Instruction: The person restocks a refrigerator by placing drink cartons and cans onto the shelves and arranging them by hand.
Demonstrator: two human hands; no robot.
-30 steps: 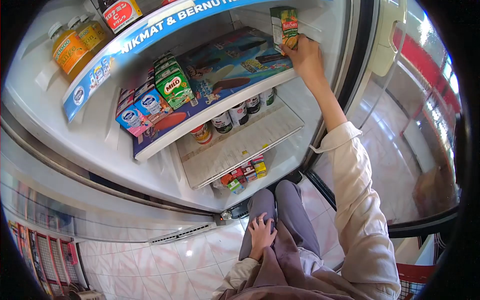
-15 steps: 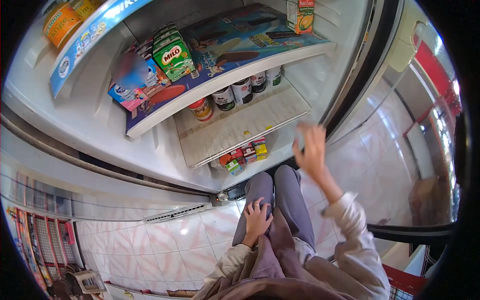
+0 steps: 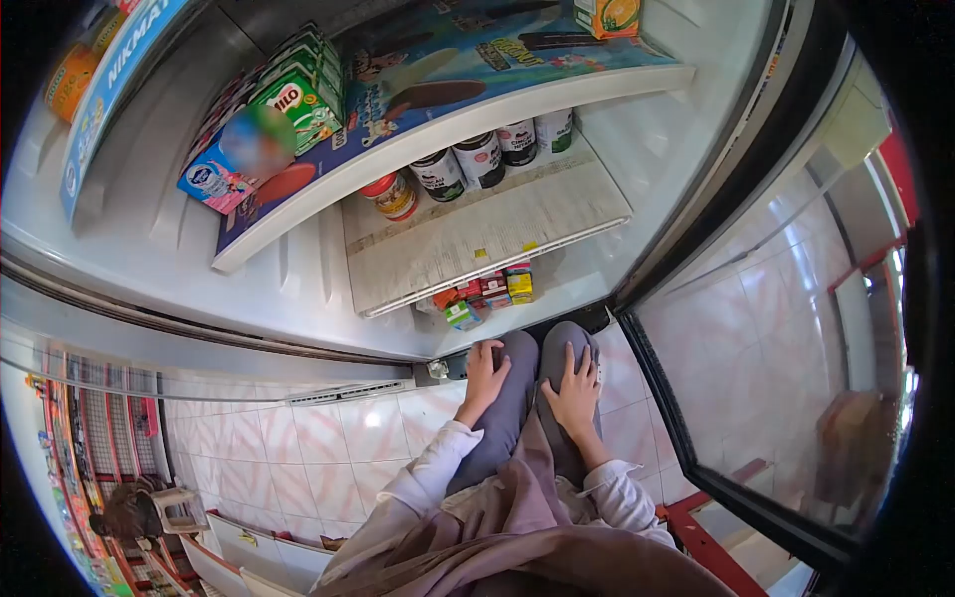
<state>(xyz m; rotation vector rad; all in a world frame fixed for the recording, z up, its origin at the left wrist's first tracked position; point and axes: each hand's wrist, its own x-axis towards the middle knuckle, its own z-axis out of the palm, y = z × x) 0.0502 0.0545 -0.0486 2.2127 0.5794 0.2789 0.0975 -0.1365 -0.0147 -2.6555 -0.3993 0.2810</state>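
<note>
My left hand (image 3: 483,380) rests on my left knee, fingers stretched and holding nothing. On the other thigh lies my right hand (image 3: 575,394), its fingers spread over the grey trousers (image 3: 505,438). Just beyond my knees stands an open fridge. Small drink cartons (image 3: 492,287) sit on its floor, nearest to my hands. The shelf (image 3: 487,244) above holds several black-and-white cans (image 3: 438,175) and a red-lidded jar (image 3: 390,196). Green Milo cartons (image 3: 298,104) and a blue-and-pink carton (image 3: 211,184) stand on the upper shelf, with an orange juice carton (image 3: 609,17) at its right.
The glass fridge door (image 3: 756,348) stands open on my right, its dark frame reaching down near my right side. Orange-labelled jars (image 3: 72,82) are at the upper left. A wooden stool (image 3: 179,509) and red racks (image 3: 99,428) are at the lower left on the tiled floor (image 3: 279,438).
My right hand has come down from its raised position by the fridge onto my right thigh. My left hand has shifted forward to the left knee. The view has moved slightly.
</note>
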